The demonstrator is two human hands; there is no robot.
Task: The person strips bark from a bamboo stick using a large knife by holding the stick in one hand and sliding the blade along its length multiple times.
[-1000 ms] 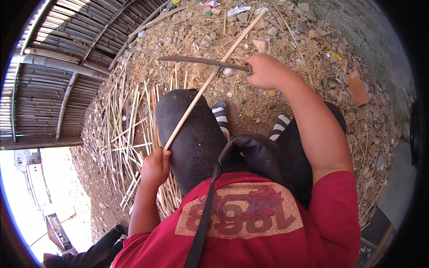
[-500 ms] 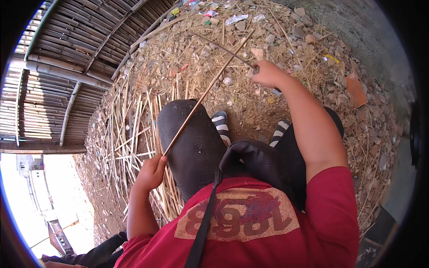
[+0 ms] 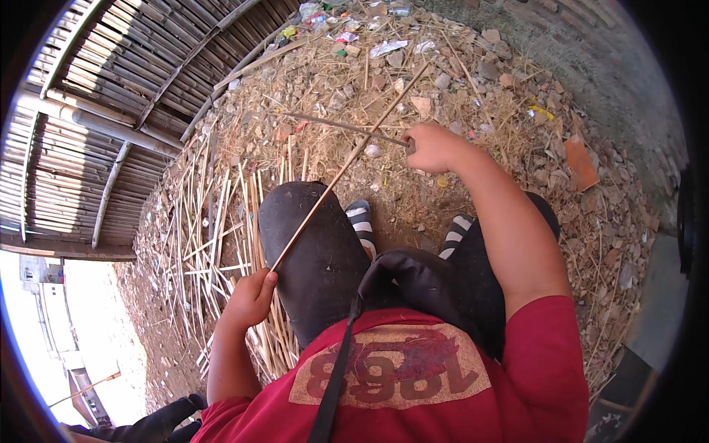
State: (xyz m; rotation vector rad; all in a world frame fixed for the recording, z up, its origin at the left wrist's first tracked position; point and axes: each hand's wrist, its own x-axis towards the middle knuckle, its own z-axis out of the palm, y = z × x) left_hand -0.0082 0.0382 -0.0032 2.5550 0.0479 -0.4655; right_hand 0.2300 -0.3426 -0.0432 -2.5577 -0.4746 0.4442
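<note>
1. Against half a second earlier, the right hand [image 3: 432,148] has drawn back toward the body and a dark blade [image 3: 343,127] shows again across the stick; the left hand [image 3: 251,299] sits almost where it was, by the left knee.
2. The ground [image 3: 517,96] is dry earth strewn with stones, brick bits, straw and litter, and it lies open toward the far right edge.
3. A ribbed fence of split bamboo [image 3: 111,96] curves along the left edge and closes that side.
4. A heap of pale, thin, straight split canes [image 3: 214,244] lies on the ground left of the dark trouser leg.
5. The long bamboo stick [image 3: 347,159], slim, round and tan, runs diagonally from the left hand up over the left knee to the litter at the far edge.
6. The left hand is closed around the stick's near end.
7. The right hand is clenched on the handle of the blade, a narrow flat strip laid across the stick and touching it.
</note>
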